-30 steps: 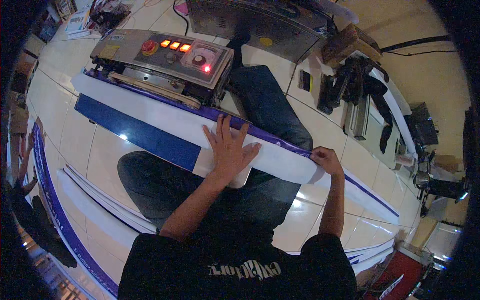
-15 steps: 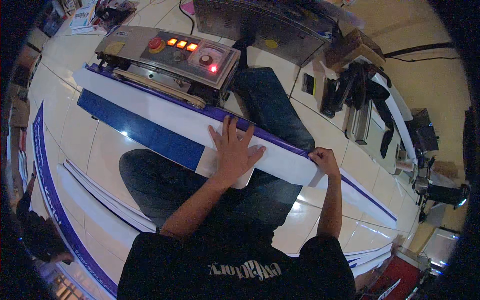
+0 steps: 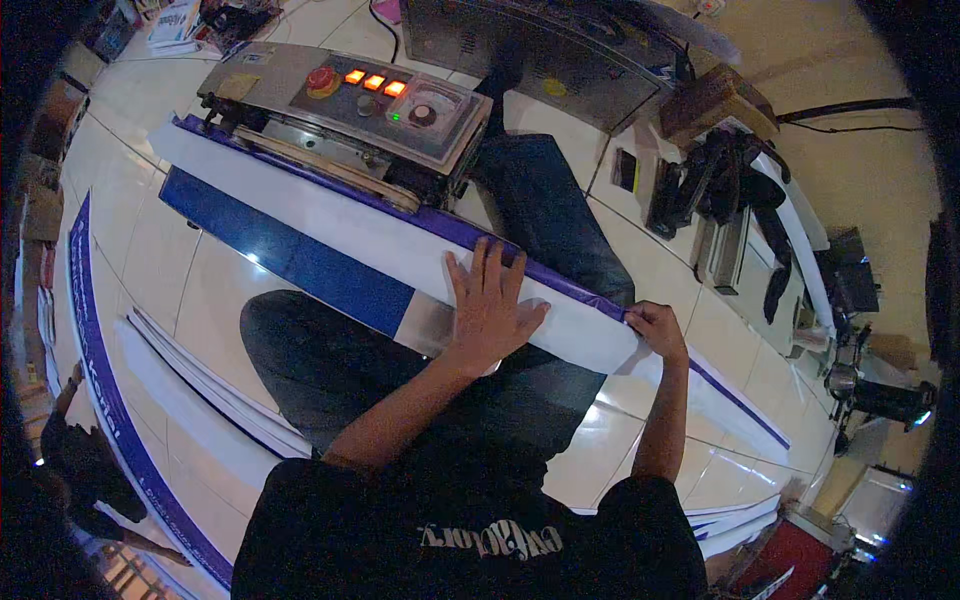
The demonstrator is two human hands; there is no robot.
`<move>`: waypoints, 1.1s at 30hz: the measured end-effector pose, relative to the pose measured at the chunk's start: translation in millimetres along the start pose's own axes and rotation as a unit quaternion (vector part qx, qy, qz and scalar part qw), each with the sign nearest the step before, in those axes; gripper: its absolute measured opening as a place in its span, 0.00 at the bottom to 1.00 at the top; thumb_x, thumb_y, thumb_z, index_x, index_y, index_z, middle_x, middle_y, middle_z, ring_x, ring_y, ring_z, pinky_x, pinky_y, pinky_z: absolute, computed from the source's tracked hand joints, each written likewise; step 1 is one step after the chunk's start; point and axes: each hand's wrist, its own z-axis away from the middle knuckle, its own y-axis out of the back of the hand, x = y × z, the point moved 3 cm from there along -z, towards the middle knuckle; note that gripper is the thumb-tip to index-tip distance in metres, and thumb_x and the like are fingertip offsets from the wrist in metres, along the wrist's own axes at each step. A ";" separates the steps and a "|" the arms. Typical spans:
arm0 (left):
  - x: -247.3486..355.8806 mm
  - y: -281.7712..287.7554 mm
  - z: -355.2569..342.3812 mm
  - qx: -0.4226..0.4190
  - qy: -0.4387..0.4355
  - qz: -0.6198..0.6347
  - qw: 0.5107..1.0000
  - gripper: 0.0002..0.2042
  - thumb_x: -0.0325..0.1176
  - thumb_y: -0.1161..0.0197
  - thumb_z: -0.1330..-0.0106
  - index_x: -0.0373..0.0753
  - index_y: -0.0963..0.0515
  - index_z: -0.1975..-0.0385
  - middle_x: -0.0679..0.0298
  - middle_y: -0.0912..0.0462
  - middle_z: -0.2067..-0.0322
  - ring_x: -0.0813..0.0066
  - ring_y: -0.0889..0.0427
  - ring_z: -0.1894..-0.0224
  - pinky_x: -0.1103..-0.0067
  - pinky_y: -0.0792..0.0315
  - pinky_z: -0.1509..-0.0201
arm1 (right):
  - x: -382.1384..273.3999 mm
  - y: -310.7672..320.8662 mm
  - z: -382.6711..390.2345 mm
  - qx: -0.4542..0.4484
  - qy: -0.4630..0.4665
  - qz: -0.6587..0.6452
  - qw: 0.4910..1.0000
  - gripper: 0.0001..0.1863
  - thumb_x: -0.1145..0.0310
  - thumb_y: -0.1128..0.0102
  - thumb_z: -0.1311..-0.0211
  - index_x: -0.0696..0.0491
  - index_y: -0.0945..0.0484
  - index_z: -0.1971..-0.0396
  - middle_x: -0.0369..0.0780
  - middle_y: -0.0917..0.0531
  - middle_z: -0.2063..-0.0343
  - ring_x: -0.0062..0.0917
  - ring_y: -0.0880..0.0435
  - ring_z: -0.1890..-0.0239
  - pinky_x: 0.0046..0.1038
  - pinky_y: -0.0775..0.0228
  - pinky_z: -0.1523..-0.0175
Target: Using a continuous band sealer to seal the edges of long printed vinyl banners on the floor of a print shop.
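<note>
A long white banner strip (image 3: 330, 225) with a folded purple edge runs slantwise over my lap. Its far edge lies along the belt of a band sealer (image 3: 345, 110), a grey machine with a red knob, lit orange switches and a dial. My left hand (image 3: 492, 318) rests flat on the strip, fingers spread, the tips near the purple fold. Farther right, my right hand (image 3: 658, 328) pinches the strip at its purple edge. Under the strip, a blue conveyor belt (image 3: 290, 265) on a metal bed shows along the near side.
More white strips (image 3: 205, 395) lie on the tiled floor at left, near a purple printed banner (image 3: 115, 420) and another person (image 3: 90, 455). Beyond the sealer stands a large metal case (image 3: 540, 65). A cardboard box (image 3: 718, 105) and black gear (image 3: 705, 180) are at right.
My left hand has shifted a little to the right over the strip. The small lamp by the sealer's dial has turned from red to green. The person at left has moved.
</note>
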 end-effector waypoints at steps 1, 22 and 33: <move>1.0 -0.1 -0.1 0.000 -0.001 -0.001 1.000 0.36 0.56 0.39 0.43 0.33 0.32 0.43 0.40 0.39 0.43 0.38 0.47 0.34 0.34 0.64 0.36 | 2.1 1.5 -2.5 0.001 0.000 -0.001 1.000 0.07 0.70 0.37 0.40 0.58 0.20 0.74 0.30 0.25 0.83 0.14 0.31 0.79 0.22 0.37 0.74; -4.7 -7.7 5.2 -0.029 0.017 0.007 0.999 0.35 0.53 0.44 0.38 0.31 0.37 0.38 0.44 0.40 0.40 0.42 0.51 0.31 0.36 0.68 0.34 | 32.6 17.0 12.9 -0.010 -0.001 0.013 1.000 0.12 0.74 0.32 0.46 0.55 0.21 0.62 0.32 0.21 0.72 0.14 0.26 0.71 0.20 0.33 0.68; -6.3 -8.9 6.6 -0.023 0.011 -0.005 1.000 0.35 0.53 0.45 0.38 0.31 0.37 0.38 0.43 0.40 0.39 0.40 0.52 0.31 0.37 0.69 0.34 | 29.7 11.1 9.5 0.009 0.004 0.014 1.000 0.07 0.69 0.35 0.41 0.58 0.19 0.69 0.33 0.20 0.77 0.15 0.26 0.75 0.21 0.32 0.69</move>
